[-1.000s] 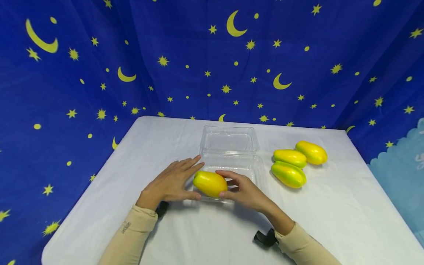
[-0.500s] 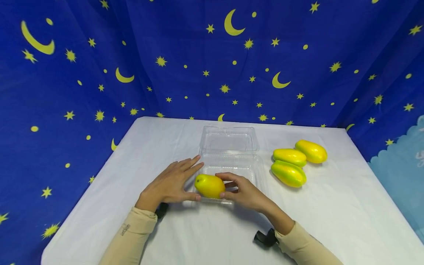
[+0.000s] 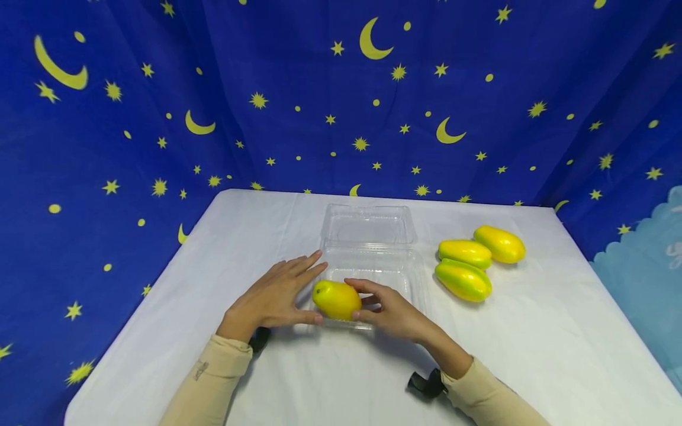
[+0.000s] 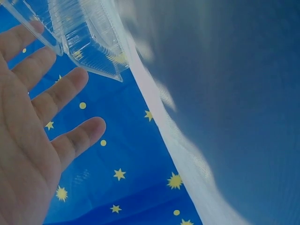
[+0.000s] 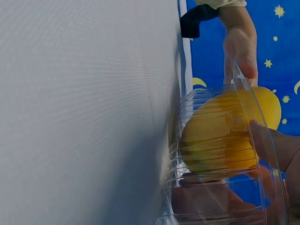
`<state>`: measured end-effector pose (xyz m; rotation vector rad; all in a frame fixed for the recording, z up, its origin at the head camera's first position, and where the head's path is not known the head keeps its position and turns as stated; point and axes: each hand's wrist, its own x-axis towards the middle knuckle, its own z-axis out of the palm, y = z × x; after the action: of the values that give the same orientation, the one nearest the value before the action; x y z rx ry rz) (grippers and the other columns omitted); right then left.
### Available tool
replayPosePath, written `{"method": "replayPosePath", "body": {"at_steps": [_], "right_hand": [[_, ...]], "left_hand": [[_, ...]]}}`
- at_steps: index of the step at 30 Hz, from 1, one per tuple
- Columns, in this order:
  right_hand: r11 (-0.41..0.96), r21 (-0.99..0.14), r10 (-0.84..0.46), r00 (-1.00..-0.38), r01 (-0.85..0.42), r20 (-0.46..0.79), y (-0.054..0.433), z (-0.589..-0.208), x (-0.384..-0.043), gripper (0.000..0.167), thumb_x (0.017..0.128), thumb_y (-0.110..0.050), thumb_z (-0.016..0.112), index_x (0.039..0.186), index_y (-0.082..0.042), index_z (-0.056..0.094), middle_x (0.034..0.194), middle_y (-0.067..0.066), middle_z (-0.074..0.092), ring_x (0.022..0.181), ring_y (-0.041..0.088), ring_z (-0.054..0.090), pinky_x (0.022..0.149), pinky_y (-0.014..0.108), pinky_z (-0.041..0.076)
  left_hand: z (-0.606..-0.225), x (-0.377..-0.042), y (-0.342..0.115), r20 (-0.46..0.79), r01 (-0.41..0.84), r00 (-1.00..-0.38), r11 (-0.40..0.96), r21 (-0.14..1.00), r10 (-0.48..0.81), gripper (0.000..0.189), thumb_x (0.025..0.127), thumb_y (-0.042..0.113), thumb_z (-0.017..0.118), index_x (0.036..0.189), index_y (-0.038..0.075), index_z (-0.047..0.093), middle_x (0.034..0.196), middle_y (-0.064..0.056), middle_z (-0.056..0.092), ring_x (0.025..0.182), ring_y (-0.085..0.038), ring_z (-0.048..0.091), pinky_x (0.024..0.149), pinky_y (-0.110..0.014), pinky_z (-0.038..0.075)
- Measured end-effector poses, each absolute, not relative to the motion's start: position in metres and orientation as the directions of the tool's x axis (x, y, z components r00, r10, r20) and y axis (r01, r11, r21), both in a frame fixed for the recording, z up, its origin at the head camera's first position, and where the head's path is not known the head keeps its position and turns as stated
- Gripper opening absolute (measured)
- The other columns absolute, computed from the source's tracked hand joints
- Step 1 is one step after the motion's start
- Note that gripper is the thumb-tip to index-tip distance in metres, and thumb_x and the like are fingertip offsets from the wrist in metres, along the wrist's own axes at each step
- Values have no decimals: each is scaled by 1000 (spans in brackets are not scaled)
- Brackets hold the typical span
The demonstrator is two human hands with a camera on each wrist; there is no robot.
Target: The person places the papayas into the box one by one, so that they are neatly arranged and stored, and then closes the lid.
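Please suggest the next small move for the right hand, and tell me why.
Probably loosen the right hand and lift it away: it holds a yellow-green fruit, which the right wrist view shows low behind the clear wall of the container, while three more fruits lie outside it on the table.

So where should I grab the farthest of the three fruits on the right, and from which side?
Probably across the rounded right end of the farthest fruit, coming from the right with the right hand. Its long body lies slanted, that end jutting out beyond the middle fruit, which crowds its left side.
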<state>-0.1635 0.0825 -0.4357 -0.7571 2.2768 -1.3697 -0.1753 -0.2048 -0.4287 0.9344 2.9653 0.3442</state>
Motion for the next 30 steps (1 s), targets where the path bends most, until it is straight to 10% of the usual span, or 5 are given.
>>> {"method": "replayPosePath", "body": {"at_steps": [30], "right_hand": [[369, -872, -483, -868, -323, 118, 94, -418, -165, 58, 93, -25, 73, 146, -18, 51, 150, 5, 53, 132, 36, 56, 104, 53, 51]], "left_hand": [[-430, -176, -203, 44, 567, -820, 801, 193, 570, 105, 78, 83, 59, 161, 28, 25, 170, 4, 12, 153, -29, 27, 121, -60, 27]]}}
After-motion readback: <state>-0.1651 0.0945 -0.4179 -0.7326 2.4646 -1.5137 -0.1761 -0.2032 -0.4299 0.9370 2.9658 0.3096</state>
